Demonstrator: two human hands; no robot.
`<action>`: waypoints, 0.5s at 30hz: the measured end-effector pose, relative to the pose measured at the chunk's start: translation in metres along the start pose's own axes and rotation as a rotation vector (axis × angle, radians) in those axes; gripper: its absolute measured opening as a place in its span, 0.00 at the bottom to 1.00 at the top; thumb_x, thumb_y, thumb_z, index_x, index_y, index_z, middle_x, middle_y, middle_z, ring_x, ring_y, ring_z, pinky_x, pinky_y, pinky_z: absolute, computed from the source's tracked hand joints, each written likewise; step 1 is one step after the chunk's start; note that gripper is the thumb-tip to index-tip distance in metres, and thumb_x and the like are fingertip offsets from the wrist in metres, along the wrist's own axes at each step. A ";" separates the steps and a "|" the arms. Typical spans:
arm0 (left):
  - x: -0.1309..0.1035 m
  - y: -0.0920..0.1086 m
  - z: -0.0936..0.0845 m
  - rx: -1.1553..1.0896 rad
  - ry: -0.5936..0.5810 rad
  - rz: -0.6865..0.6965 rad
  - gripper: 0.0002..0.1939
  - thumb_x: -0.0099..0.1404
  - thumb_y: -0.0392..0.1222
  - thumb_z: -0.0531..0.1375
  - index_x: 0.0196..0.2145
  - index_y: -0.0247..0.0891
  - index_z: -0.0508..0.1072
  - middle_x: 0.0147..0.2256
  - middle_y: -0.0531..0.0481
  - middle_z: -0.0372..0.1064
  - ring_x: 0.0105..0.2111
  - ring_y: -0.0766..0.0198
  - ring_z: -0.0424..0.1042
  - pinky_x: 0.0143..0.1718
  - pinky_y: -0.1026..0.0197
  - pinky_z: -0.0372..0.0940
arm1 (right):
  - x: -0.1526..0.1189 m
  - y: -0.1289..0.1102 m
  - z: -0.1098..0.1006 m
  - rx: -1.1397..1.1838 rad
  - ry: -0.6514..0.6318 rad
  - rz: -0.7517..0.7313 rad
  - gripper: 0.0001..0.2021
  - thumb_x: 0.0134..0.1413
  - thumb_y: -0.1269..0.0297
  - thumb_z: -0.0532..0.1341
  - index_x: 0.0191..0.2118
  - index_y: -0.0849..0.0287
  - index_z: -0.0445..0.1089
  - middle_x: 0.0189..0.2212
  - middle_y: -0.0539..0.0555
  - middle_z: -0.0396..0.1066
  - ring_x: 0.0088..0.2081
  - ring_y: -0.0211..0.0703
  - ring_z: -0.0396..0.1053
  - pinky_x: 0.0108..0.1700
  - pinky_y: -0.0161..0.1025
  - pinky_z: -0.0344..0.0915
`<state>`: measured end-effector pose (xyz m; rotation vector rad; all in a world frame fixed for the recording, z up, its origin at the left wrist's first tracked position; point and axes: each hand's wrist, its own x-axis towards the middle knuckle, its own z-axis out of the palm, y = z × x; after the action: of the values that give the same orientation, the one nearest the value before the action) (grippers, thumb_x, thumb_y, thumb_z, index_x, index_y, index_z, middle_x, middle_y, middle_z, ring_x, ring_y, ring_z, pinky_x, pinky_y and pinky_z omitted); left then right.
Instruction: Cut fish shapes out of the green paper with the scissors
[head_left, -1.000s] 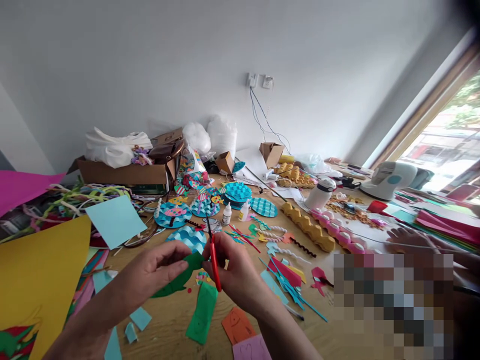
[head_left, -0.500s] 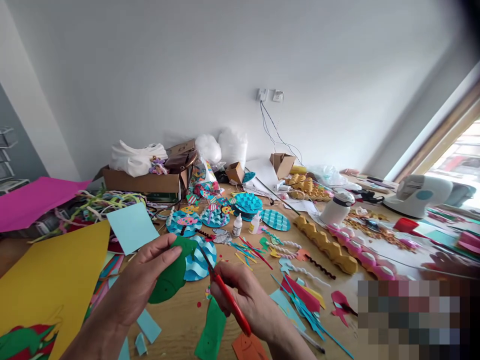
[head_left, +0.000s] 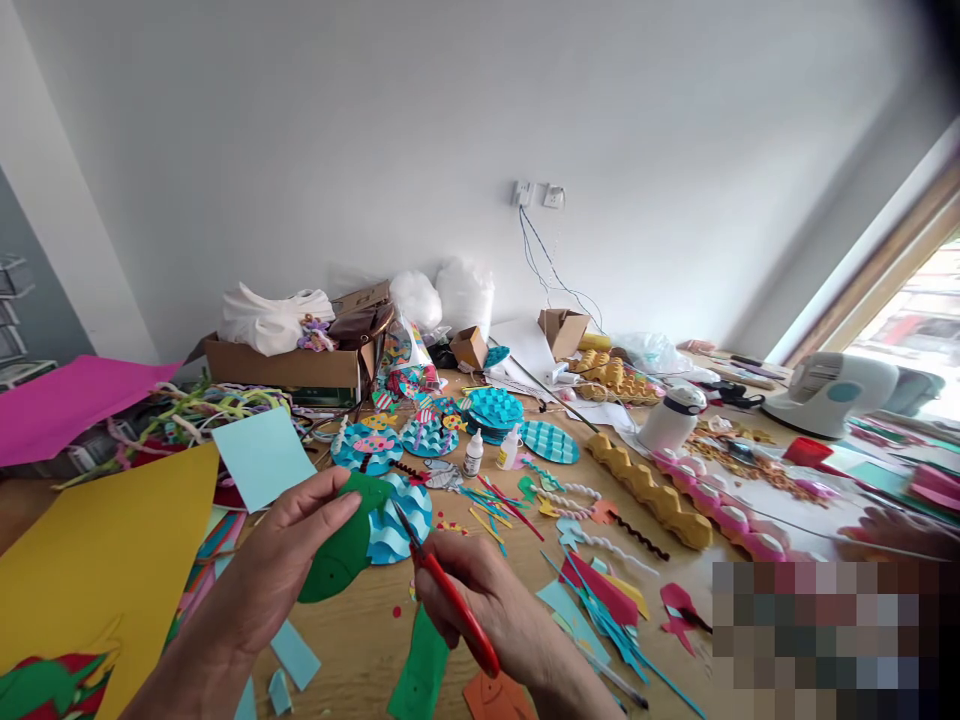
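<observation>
Fingers of the left hand (head_left: 296, 535) pinch the green paper (head_left: 341, 556) by the left edge of the blue wavy circle (head_left: 385, 540), and the right hand (head_left: 484, 570) grips red scissors (head_left: 456, 602) in front of that circle, so if the paper bends, they might snip the wrong bit.

The paper cutout (head_left: 337, 560) is showing green with a dark dot, and the scissor handles (head_left: 466, 622) are showing red. At lower left, a large sheet (head_left: 105, 560) is showing yellow; near centre, a disc (head_left: 388, 538) is displaying wavy blue bands.
</observation>
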<state>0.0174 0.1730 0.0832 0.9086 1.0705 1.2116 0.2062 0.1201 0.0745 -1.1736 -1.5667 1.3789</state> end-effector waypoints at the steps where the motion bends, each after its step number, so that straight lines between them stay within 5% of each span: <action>1: 0.001 0.000 0.000 -0.015 0.080 0.005 0.20 0.37 0.43 0.76 0.30 0.41 0.78 0.28 0.59 0.75 0.31 0.66 0.69 0.33 0.69 0.64 | 0.000 -0.001 0.000 0.011 0.012 -0.005 0.15 0.55 0.56 0.58 0.22 0.57 0.59 0.15 0.45 0.58 0.18 0.32 0.54 0.21 0.30 0.51; 3: 0.001 0.000 0.000 -0.020 0.141 0.021 0.21 0.35 0.42 0.76 0.31 0.41 0.78 0.28 0.59 0.75 0.33 0.65 0.70 0.34 0.69 0.64 | 0.000 -0.001 0.000 0.055 0.002 -0.003 0.17 0.55 0.51 0.58 0.23 0.58 0.60 0.15 0.45 0.58 0.17 0.31 0.54 0.20 0.30 0.51; 9: -0.005 0.002 0.005 0.051 -0.160 0.007 0.15 0.46 0.49 0.73 0.26 0.38 0.76 0.22 0.56 0.72 0.23 0.67 0.65 0.25 0.67 0.61 | 0.002 0.002 0.005 0.155 -0.055 0.060 0.18 0.52 0.49 0.61 0.23 0.58 0.61 0.13 0.44 0.59 0.16 0.31 0.54 0.20 0.30 0.53; 15: -0.008 0.004 0.008 -0.003 -0.153 -0.039 0.17 0.43 0.49 0.74 0.24 0.38 0.74 0.21 0.56 0.71 0.22 0.69 0.65 0.24 0.69 0.61 | 0.003 0.006 0.006 0.165 -0.069 0.071 0.19 0.51 0.46 0.61 0.25 0.58 0.62 0.14 0.44 0.60 0.16 0.31 0.55 0.19 0.29 0.52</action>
<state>0.0236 0.1656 0.0899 0.9579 0.9595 1.0930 0.2003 0.1214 0.0673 -1.1010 -1.4396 1.5785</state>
